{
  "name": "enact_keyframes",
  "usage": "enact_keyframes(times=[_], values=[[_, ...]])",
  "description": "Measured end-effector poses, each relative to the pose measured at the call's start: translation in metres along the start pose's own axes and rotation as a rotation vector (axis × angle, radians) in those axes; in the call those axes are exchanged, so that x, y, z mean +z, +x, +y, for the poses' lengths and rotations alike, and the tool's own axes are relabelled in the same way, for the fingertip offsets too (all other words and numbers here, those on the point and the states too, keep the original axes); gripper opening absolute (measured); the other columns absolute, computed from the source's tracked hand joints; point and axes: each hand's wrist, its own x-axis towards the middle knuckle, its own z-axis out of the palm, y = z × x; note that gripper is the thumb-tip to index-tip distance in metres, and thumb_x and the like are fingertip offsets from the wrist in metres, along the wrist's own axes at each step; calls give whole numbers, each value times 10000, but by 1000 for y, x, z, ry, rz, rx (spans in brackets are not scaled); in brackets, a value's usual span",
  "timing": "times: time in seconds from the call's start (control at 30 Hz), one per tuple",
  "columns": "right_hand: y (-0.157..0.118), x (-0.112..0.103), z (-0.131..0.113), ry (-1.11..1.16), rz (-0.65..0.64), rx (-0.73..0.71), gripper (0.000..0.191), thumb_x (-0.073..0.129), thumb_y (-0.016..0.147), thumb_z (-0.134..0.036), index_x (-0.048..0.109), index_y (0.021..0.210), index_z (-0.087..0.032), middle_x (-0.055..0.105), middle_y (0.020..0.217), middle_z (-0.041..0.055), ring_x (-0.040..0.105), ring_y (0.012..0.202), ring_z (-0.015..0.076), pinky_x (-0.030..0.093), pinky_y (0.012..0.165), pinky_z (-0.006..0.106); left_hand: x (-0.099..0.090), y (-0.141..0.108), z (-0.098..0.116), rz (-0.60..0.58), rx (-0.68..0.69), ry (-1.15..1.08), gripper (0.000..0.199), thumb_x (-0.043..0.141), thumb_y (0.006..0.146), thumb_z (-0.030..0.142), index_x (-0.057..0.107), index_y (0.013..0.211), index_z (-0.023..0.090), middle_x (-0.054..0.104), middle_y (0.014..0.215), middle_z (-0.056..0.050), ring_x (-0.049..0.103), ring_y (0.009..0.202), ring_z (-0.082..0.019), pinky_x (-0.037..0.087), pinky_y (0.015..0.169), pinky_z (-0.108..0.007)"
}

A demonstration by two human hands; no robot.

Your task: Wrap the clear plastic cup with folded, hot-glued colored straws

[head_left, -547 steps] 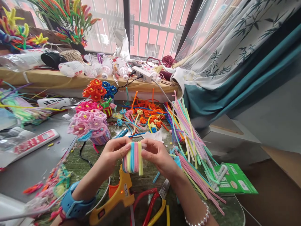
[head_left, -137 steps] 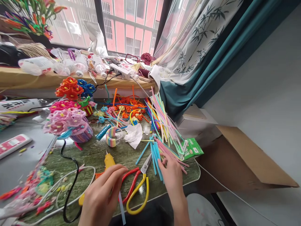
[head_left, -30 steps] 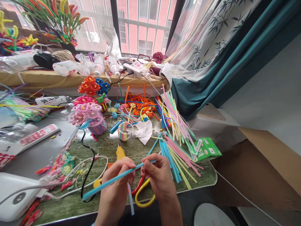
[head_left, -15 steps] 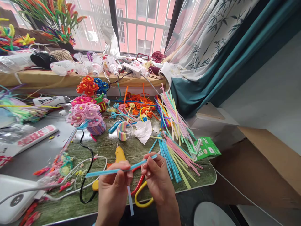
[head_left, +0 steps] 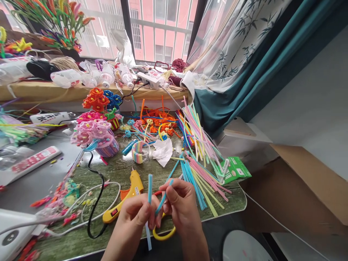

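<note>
My left hand [head_left: 137, 214] pinches a blue fuzzy stick [head_left: 150, 188], whose one end points straight up between thumb and fingers. My right hand [head_left: 182, 203] is closed on another blue length [head_left: 164, 197], bent toward the left hand; whether both lengths are one stick is hidden by the fingers. A pale blue strip [head_left: 148, 235] hangs below the left hand. The hands nearly touch at the table's front edge. Behind the left hand lies a yellow glue gun [head_left: 134, 185]. Yellow-handled scissors [head_left: 164, 235] lie partly under the hands.
Blue sticks [head_left: 193, 181] and pink sticks [head_left: 209, 175] lie to the right beside a green packet [head_left: 236, 169]. A pink flower pot [head_left: 107, 146], a striped ring [head_left: 138, 152] and white paper [head_left: 163, 151] stand or lie behind. A white cable [head_left: 89, 217] crosses the left.
The blue stick was held nearly level across both hands; now its left part points up and the right part slants down between the hands. The left hand has turned, and the view has shifted slightly.
</note>
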Motion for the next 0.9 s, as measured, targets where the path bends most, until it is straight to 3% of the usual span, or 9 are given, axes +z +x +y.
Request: enact_keyframes(times=[0.17, 0.4, 0.67, 0.9], values=[[-3, -4, -1, -91, -91, -21, 256, 854, 663, -419, 785, 680, -173, 623, 491, -1, 513, 383, 61, 387, 360, 139, 0, -3, 4, 0, -78, 5, 461, 753, 721, 505, 579, 448, 176, 494, 404, 14, 444, 467, -127, 361, 579, -280], [0, -12, -1, -175, -185, 22, 322, 823, 686, -465, 801, 746, -150, 624, 486, 17, 506, 384, 81, 395, 363, 166, 3, -4, 7, 2, -119, -54, 401, 776, 696, 447, 586, 454, 190, 478, 387, 26, 439, 441, -127, 348, 569, -291], [-3, -10, -5, -193, -168, 40, 307, 828, 682, -448, 805, 779, -157, 629, 487, 11, 495, 388, 72, 391, 377, 164, 1, -5, 8, 15, -119, -14, 372, 760, 699, 418, 584, 444, 212, 517, 383, 11, 446, 450, -142, 352, 561, -300], [-3, -6, -10, -195, -141, 45, 311, 853, 645, -441, 781, 691, -142, 627, 467, 8, 501, 373, 72, 400, 365, 160, 2, -4, 10, -6, -140, 28, 365, 737, 705, 401, 585, 433, 211, 519, 380, 7, 416, 417, -133, 367, 553, -312]])
